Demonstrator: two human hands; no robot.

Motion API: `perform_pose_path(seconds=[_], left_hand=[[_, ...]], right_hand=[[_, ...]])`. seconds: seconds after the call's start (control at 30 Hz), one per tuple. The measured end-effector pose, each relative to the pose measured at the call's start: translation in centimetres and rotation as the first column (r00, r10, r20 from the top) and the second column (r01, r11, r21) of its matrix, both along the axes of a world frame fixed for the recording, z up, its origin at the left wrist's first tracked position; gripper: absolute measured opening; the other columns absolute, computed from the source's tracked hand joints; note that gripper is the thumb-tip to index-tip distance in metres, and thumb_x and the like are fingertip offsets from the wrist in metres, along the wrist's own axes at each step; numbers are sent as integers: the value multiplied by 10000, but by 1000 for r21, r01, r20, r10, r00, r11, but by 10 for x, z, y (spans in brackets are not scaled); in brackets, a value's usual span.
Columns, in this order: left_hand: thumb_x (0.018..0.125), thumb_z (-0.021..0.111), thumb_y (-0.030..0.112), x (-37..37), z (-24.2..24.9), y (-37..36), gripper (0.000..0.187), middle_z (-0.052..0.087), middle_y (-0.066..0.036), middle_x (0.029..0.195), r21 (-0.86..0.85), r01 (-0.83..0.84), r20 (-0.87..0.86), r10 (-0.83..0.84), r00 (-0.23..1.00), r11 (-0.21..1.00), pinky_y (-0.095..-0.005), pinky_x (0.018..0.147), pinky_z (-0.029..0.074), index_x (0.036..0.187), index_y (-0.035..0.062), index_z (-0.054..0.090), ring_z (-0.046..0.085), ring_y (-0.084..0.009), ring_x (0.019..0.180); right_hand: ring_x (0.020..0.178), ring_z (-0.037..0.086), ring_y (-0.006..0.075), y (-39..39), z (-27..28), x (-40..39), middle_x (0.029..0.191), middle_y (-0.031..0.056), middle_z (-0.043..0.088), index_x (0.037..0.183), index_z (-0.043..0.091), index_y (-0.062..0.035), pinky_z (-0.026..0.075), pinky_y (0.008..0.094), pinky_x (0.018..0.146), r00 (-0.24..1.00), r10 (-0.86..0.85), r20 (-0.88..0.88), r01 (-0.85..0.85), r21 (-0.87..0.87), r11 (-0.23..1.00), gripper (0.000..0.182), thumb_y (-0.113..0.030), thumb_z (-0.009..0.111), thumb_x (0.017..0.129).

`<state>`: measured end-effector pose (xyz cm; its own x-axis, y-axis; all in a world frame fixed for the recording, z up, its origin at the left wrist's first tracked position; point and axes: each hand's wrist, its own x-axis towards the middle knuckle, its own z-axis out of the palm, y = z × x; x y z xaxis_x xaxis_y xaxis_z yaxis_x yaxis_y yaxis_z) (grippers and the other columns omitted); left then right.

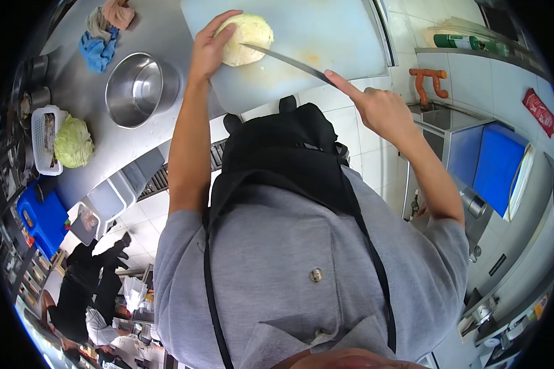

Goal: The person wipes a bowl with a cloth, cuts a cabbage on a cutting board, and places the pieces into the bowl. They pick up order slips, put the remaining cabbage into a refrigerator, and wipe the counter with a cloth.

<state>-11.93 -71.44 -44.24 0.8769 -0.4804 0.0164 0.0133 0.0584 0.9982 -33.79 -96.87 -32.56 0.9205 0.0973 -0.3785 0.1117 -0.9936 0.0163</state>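
- Closest to me, a grey shirt [271, 258] under a black apron [277, 144], right up by the cutting board [332, 31].
- Left hand [212, 46]: curled round the side of the pale cabbage [250, 42] on the board.
- Right hand [385, 114]: closed on the knife [295, 63], forefinger stretched along it, the tip at the cabbage's face.
- Left of the board: steel pot [134, 91] and cloths [98, 46]; farther left, another cabbage [74, 141] against a white basket [46, 144].

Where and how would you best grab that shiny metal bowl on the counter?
I'd take the metal bowl by its rim, on the side nearest the left hand, coming from above with fingers inside and thumb outside. It looks upright and open at the top, and no handle shows, so the thin round wall seems the natural grip.
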Motion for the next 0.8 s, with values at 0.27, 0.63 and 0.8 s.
perform_pose_path(seconds=[0.27,0.63,0.8], left_hand=[[955,556,138,-7,-1,-14,285,663,-50,1080,21,-40,87,38,995,999,-245,855,476,1217,52,628,601,-120,955],[818,716,267,-6,25,-3,382,612,-119,1171,419,-192,764,-230,603,887,-437,1008,382,1159,104,659,528,-320,1136],[824,719,295,-17,11,-3,416,611,-103,1238,476,-236,810,-317,494,847,-445,1010,394,1167,72,644,514,-321,1206]], right_hand=[[557,616,332,-7,-9,4,587,158,562,1482,160,-488,523,478,567,992,30,-119,-21,73,997,915,50,487,819],[683,631,379,-57,35,-12,879,162,663,1481,263,-395,501,476,641,985,-115,-127,139,200,970,766,-19,558,883],[614,577,419,-57,0,-8,646,213,584,1474,280,-379,418,497,578,961,-252,109,190,399,897,730,-49,570,891]])
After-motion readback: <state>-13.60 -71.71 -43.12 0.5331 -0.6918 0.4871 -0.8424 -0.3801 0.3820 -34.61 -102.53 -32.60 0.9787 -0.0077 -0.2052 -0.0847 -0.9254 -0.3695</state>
